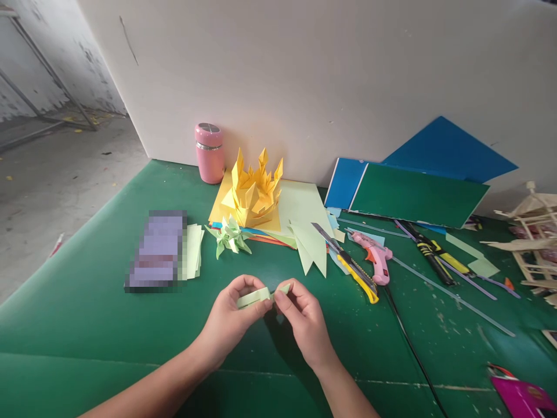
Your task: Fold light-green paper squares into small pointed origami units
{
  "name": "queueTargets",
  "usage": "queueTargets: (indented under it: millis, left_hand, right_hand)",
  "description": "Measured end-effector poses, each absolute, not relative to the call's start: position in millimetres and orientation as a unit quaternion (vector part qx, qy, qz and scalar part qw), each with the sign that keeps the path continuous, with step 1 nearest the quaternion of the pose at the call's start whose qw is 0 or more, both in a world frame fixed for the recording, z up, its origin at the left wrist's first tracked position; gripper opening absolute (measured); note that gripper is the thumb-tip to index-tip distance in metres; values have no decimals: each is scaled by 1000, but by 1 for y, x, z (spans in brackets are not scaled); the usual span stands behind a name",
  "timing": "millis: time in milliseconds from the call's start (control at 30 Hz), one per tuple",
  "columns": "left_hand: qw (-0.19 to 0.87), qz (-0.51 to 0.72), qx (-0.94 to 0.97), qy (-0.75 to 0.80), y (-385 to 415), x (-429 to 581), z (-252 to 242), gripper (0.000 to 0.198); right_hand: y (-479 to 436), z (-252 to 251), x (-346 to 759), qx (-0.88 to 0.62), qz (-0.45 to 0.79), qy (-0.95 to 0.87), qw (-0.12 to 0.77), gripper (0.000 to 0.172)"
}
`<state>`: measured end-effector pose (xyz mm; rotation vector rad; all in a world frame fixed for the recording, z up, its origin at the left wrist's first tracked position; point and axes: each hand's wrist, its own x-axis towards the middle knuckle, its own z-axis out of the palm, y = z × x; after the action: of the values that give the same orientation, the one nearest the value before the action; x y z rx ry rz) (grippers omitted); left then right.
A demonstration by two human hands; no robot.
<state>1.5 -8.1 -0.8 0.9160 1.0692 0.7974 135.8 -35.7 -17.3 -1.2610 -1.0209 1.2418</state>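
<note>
Between my two hands is a folded strip of pale green paper (255,297), held above the green table. My left hand (235,313) grips its longer folded part between thumb and fingers. With thumb and forefinger, my right hand (302,319) pinches the pointed end; the other fingers curl behind. Just beyond my hands sits a folded pale green paper flower (229,237). Behind it, a yellow folded-paper crown (255,194) rests on yellow paper sheets. Pointed pale green paper pieces (310,247) lie to the right of these.
A blurred phone-like object (156,249) lies left beside pale green paper slips (194,252). A pink flask (210,154) stands at the back. Rightward are a yellow box cutter (359,276), a pink glue gun (376,255) with a black cord, glue sticks (456,299) and blue and green boards (422,194).
</note>
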Motion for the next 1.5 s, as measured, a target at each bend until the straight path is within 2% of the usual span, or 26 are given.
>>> queueTargets:
  millis: [200, 267, 400, 533, 667, 1100, 1300, 1500]
  left_hand:
    - [700, 345, 407, 474, -3, -2, -2, 26]
    - [664, 349, 438, 496, -1, -4, -3, 25]
    - [573, 355, 524, 521, 1, -5, -4, 19]
    - [560, 337, 562, 506, 0, -5, -5, 14]
    - [575, 315, 564, 503, 0, -5, -4, 16]
    - [714, 287, 445, 459, 3, -7, 0, 32]
    - [757, 270, 401, 440, 5, -8, 1, 30]
    - [772, 284, 380, 423, 6, -10, -1, 31]
  right_hand:
    - [-35, -23, 142, -507, 549, -423, 512, 24]
    - [-38, -24, 143, -515, 498, -469, 517, 19]
    - [-41, -22, 144, -495, 366, -605, 505, 39]
    - [-40, -18, 143, -491, 327, -653, 475, 27]
    - [-38, -17, 144, -491, 323, -644, 491, 14]
    - [-37, -20, 147, -462, 381, -599, 531, 17]
    - [-37, -17, 147, -453, 427, -571, 535, 15]
    - [-38, -17, 149, -448, 413, -592, 528, 15]
